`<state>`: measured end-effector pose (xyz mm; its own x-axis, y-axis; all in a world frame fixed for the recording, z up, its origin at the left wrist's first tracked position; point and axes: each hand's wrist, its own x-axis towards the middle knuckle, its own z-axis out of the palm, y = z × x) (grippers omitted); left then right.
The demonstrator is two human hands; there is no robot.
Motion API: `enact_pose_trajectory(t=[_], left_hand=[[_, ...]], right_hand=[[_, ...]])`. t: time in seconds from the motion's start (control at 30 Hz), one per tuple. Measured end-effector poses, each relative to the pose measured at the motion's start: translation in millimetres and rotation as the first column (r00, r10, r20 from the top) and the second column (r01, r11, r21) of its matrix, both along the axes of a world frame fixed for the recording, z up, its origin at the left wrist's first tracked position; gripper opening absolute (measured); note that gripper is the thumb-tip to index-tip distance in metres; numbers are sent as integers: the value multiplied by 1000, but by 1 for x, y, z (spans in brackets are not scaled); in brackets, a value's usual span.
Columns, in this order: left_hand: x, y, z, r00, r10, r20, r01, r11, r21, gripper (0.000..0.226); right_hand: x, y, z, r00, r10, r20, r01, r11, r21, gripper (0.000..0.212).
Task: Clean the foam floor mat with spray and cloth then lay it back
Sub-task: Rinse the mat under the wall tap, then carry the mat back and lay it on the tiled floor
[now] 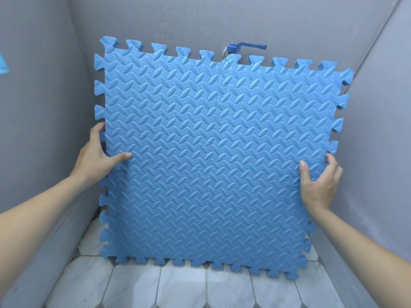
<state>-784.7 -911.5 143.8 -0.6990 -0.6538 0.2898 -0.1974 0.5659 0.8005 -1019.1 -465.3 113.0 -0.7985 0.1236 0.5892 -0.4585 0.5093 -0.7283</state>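
Right in front of the grey back wall (289, 30) we've got the blue foam mat (213, 156) held upright, its bottom edge low over the white floor tiles (182, 287) and its top edge covering part of the blue tap (242, 48) on that wall. Our left hand (97, 152) grips the mat's left edge, thumb across the front and fingers curled behind. Our right hand (320, 183) clamps the right edge the same way.
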Motion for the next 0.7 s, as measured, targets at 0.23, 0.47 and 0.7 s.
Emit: enact_pose_trajectory(t=[0.23,0.47,0.7], left_hand=[[4,6,7,981,113,-160,-138,978,-156,95],[-21,4,91,977,157,-147,-184,964,-194,93],[-11,-13,298,970,244,16,-238,957,-165,88]], right_hand=[[2,-7,17,995,-27,-99,14,992,-126,69],[-27,-9,110,995,-72,-75,65,994,-92,68],[-41,-35,348,964,72,254,-104,988,112,61]])
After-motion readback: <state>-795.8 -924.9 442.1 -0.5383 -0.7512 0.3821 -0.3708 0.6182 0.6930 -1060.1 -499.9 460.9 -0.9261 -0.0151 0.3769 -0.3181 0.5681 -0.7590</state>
